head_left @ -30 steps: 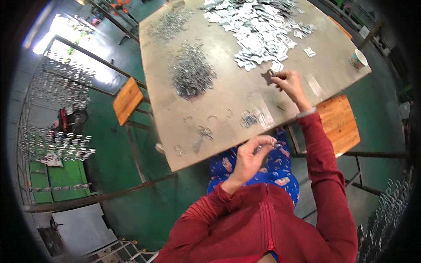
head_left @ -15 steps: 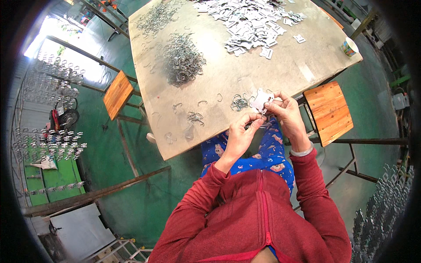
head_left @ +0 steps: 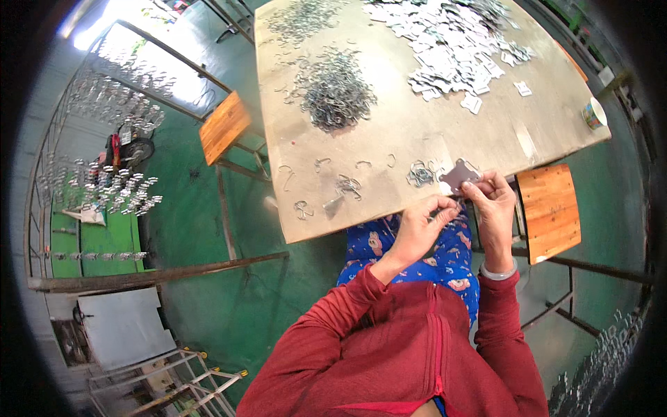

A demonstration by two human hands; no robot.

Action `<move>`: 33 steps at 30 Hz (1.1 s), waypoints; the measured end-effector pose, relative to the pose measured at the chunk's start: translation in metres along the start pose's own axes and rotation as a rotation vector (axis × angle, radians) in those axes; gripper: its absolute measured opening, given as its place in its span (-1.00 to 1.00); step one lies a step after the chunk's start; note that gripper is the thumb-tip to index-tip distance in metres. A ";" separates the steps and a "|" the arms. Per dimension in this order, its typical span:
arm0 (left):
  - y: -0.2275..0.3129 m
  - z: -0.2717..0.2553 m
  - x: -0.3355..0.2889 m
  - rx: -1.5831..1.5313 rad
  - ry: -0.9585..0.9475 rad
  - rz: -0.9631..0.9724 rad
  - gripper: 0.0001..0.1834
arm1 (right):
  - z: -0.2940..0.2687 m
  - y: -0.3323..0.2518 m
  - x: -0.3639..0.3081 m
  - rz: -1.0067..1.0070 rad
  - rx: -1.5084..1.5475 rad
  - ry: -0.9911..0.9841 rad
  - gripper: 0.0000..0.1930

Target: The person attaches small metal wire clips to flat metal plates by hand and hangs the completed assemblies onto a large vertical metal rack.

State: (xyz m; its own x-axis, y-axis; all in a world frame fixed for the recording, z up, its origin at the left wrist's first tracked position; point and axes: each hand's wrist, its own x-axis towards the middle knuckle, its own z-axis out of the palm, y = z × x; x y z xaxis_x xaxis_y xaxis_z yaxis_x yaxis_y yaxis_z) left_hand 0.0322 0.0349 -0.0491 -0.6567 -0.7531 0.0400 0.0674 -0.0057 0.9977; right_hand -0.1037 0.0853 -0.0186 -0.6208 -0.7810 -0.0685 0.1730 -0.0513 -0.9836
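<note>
Over the table's near edge, my right hand [head_left: 495,208] pinches a flat metal plate [head_left: 458,175] with notched corners between thumb and fingers. The plate's face looks grey and shiny. Close to its lower edge is my left hand [head_left: 420,229], thumb and forefinger pressed together; whatever lies between those fingertips is too small to make out. Just left of the plate sits a small heap of bent wire hooks [head_left: 420,174]. Several more loose hooks [head_left: 347,185] lie farther left along the near side of the table.
The table [head_left: 403,132] bears a big pile of wire hooks [head_left: 337,101] and a wide pile of flat plates [head_left: 451,52]. A paper cup [head_left: 593,113] stands at the right corner. Wooden stools [head_left: 549,212] flank the table. Racks of hanging parts [head_left: 104,187] are at left.
The whole view has shifted, putting the table farther right. The plate has tilted, its face turning from bright white to grey. My left fingertips have drawn slightly away from it.
</note>
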 end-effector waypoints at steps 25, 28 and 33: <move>0.003 -0.001 0.008 0.079 0.005 0.043 -0.88 | -0.001 -0.002 -0.001 0.045 0.162 0.066 -0.84; 0.006 -0.006 0.008 0.147 0.052 0.124 -0.89 | 0.008 -0.017 -0.013 -0.085 -0.158 0.037 -0.87; 0.003 -0.024 0.001 0.222 0.013 0.244 -0.80 | 0.015 -0.024 -0.024 -0.116 -0.182 0.055 -0.87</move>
State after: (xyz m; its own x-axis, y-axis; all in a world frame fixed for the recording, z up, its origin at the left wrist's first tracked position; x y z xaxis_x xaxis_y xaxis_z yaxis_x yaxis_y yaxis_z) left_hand 0.0496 0.0184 -0.0469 -0.6320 -0.7226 0.2801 0.0550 0.3187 0.9462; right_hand -0.0816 0.0955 0.0093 -0.6702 -0.7410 0.0431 -0.0403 -0.0217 -0.9990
